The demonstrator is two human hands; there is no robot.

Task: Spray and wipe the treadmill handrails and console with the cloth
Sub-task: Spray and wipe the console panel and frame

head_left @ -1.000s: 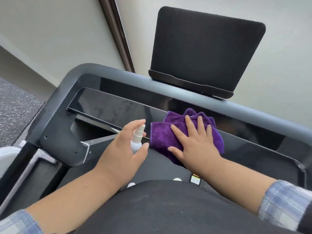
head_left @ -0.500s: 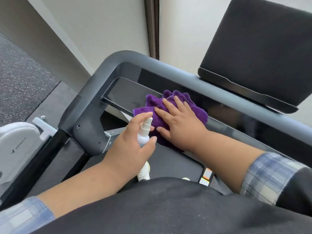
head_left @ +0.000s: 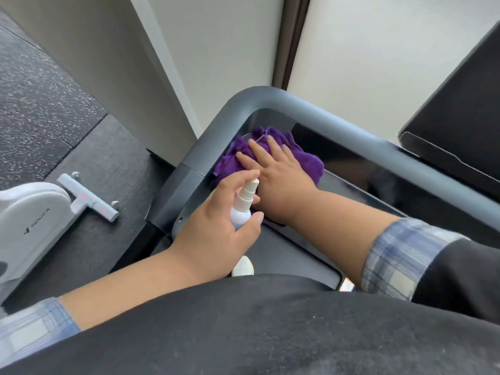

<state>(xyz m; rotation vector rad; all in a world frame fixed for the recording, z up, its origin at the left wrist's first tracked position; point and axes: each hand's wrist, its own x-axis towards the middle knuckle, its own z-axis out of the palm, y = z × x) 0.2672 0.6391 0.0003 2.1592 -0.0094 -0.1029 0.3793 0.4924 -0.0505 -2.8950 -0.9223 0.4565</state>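
Since the earlier frame, the right hand (head_left: 281, 180) has slid the purple cloth (head_left: 305, 161) leftward along the glossy black console (head_left: 351, 163) into the rounded corner of the grey handrail (head_left: 338, 115), at the frame's centre. Its fingers lie flat and spread, pressing the cloth down. The left hand (head_left: 213, 228) has followed, just beside it, its grip wrapped round a small white spray bottle (head_left: 243, 204), forefinger over the nozzle. More speckled floor (head_left: 40, 90) and a white machine base (head_left: 29, 223) show at left.
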